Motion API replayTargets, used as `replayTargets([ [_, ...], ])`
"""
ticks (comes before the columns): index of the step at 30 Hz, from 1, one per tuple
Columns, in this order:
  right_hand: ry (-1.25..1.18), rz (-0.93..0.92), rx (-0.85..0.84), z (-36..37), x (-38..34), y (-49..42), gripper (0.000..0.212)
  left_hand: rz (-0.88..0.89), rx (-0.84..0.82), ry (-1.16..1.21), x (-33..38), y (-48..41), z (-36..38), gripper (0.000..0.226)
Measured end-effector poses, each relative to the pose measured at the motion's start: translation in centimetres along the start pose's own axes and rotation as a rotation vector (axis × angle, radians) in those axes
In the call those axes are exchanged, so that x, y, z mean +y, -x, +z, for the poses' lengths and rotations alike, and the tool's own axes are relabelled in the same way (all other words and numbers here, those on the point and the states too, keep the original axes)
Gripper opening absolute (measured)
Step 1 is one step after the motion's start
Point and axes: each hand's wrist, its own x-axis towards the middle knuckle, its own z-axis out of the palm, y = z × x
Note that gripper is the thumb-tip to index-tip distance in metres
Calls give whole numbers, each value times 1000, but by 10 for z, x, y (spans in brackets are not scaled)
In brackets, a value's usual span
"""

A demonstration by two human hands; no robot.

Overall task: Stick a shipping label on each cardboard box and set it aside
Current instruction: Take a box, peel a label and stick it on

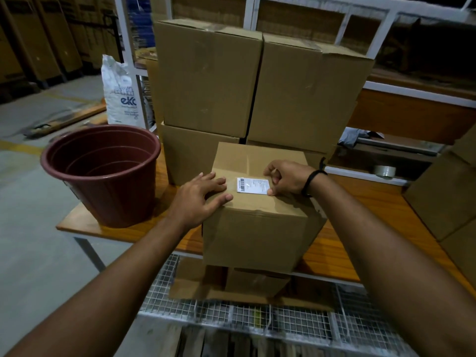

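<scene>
The cardboard box [257,222] I was working on stood at the near edge of the wooden table [360,202], plain brown, closed, with a strip of clear tape running down the middle of its top. The shipping label [253,186] lay flat on that top face, a small white rectangle with a barcode along its left side and fine print I could not read. My left hand [203,199] rested palm down on the box's left top corner, fingers spread and lying flat. My right hand [286,177] sat at the label's right edge, fingers curled, the thumb pressed down on the label's lower right corner; a dark band circled that wrist. Just beside the box on the left stood a reddish-brown plastic bucket [103,173]. Behind it larger cardboard boxes [257,83] were stacked in two tiers, touching one another, and a roll of tape [385,171] sat on a shelf to the right.
</scene>
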Motion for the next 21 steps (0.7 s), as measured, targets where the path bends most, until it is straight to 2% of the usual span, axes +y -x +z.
replayTargets([
  [3,3,-1,7,1,1,0,37,2,11,17,0,0,0,64],
  [6,20,6,6,1,0,3,44,-11,12,5,-2,1,2,64],
  [12,93,38,-57,-9,-13,0,42,2,12,21,0,3,0,65],
  [17,79,-72,-187,-6,-43,-9,53,1,11,13,3,4,-3,62],
  [21,83,-83,-150,5,-52,-13,51,11,3,-16,9,5,-5,59],
])
